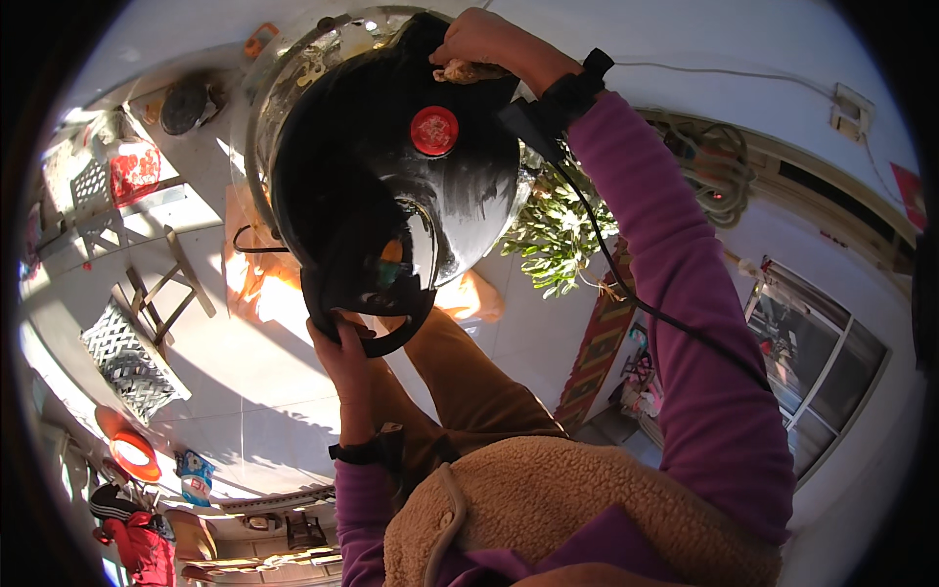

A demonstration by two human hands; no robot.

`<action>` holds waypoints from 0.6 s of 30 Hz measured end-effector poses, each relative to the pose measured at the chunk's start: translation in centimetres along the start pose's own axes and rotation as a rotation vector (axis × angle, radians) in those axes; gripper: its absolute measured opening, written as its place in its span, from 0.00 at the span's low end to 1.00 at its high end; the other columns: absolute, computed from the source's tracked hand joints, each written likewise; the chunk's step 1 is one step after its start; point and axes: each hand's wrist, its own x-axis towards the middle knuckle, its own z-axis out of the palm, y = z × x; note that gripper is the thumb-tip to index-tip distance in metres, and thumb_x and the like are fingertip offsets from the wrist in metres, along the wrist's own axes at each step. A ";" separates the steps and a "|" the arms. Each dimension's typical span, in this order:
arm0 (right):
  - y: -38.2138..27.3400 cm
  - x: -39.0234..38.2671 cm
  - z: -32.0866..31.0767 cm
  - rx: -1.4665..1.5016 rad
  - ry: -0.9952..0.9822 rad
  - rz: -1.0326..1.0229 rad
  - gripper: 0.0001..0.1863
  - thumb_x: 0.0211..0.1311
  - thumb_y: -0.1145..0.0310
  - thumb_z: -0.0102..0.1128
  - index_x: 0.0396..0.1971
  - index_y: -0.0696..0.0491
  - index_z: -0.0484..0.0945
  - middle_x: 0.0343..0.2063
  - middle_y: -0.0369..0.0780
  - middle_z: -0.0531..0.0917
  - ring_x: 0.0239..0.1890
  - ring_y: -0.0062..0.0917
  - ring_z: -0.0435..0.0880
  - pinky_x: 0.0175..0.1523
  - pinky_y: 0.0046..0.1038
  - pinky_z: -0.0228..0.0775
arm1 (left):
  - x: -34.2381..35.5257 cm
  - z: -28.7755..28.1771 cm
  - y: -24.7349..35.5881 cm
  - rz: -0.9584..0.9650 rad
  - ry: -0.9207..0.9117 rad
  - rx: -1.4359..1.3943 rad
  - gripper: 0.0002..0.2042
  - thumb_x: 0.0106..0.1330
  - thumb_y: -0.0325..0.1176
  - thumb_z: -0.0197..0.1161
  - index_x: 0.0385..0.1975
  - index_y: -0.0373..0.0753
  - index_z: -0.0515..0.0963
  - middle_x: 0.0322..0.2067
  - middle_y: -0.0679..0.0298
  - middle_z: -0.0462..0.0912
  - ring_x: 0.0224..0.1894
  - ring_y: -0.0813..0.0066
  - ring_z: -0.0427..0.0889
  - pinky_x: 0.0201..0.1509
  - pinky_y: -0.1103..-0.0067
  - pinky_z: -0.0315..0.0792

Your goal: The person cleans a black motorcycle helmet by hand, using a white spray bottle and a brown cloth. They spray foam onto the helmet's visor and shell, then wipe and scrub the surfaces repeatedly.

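A large glossy black object [333, 157] with a red round cap [433, 130] and a looped handle fills the upper middle, on or over a round glass-rimmed surface [256, 137]. My left hand [340, 352] is closed round the handle at its lower end. My right hand [494, 44] is at the top right of the black object, fingers closed on a crumpled tan cloth [468, 72] against it. A dark cord [646, 313] hangs along my right forearm.
A leafy plant [558, 235] stands right of the black object. At left are a folding wooden stool [171, 279], a woven seat [127, 362], an orange-red basin [135, 455] and a red patterned item [135, 171]. A white cable [724, 71] runs along the upper right wall.
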 end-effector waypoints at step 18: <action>2.2 -3.3 -0.2 0.288 0.378 0.040 0.22 0.54 0.47 0.69 0.32 0.54 0.88 0.30 0.42 0.88 0.33 0.36 0.87 0.42 0.38 0.78 | -0.3 0.3 1.2 -0.010 0.011 0.020 0.10 0.77 0.33 0.51 0.45 0.32 0.65 0.25 0.59 0.79 0.23 0.72 0.84 0.29 0.79 0.79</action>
